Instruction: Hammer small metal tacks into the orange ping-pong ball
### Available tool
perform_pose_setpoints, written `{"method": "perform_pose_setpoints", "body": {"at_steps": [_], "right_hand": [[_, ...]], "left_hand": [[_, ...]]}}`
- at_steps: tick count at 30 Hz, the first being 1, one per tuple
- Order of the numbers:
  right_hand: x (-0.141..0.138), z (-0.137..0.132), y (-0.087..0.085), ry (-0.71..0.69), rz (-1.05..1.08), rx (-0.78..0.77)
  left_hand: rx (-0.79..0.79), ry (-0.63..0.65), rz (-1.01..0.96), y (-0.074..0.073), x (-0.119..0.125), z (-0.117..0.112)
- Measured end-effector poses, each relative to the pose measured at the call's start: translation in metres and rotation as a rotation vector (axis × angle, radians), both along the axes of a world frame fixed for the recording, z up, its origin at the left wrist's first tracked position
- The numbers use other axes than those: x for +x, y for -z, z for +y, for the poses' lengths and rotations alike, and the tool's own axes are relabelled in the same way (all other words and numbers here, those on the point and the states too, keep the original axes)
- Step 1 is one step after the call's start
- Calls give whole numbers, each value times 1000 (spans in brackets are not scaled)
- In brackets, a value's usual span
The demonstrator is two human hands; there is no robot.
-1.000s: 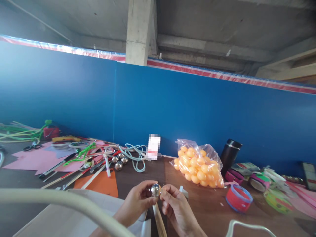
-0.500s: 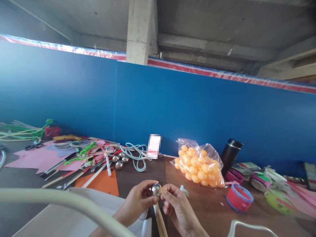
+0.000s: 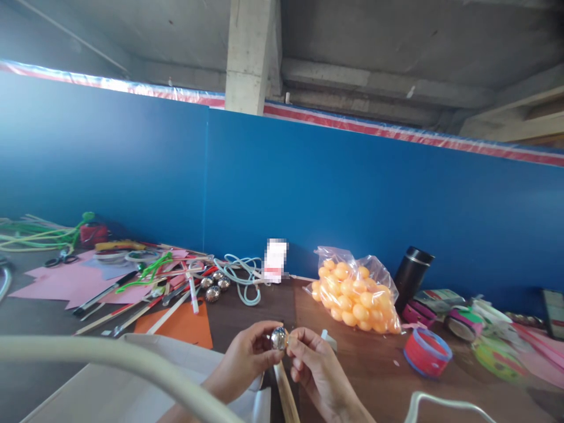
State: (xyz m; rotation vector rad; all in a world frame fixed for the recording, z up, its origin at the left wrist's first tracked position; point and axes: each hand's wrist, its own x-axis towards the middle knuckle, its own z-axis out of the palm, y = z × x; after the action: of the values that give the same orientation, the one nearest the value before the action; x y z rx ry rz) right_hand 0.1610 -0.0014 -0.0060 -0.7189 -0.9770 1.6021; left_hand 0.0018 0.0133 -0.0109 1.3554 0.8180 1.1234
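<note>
A shiny silver ball [image 3: 279,339] is between my two hands, above the near edge of the brown table. My left hand [image 3: 249,356] pinches it from the left between thumb and fingers. At the ball's right side, the thumb and forefinger of my right hand [image 3: 315,361] are pressed together on a small pale bit, too small to name. Below the ball a wooden stick [image 3: 286,395] runs toward me. A small whitish block [image 3: 328,340] lies partly hidden behind my right hand.
A clear bag of orange balls [image 3: 355,296] sits behind my right hand, with a black flask [image 3: 412,276] and a red-blue roll [image 3: 427,352] further right. Several silver balls [image 3: 212,294], pale cord [image 3: 247,282], brushes and pink paper [image 3: 57,282] lie left. A blue partition [image 3: 308,188] stands behind.
</note>
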Motion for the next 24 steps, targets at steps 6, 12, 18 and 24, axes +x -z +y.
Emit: {"method": "perform_pose_setpoints", "body": {"at_steps": [6,12,18,24], "right_hand": [[2,0,1,0,-17,11],[2,0,1,-2,-39,6],[2,-1,-2,2,-49,8],[4,-1,0,-6,-51,9]], "left_hand": [[2,-5,9,0,1,1],[41,5,47,4,-1,3],[41,14,61,7,-2,2],[25,16,60,3,-2,1]]}}
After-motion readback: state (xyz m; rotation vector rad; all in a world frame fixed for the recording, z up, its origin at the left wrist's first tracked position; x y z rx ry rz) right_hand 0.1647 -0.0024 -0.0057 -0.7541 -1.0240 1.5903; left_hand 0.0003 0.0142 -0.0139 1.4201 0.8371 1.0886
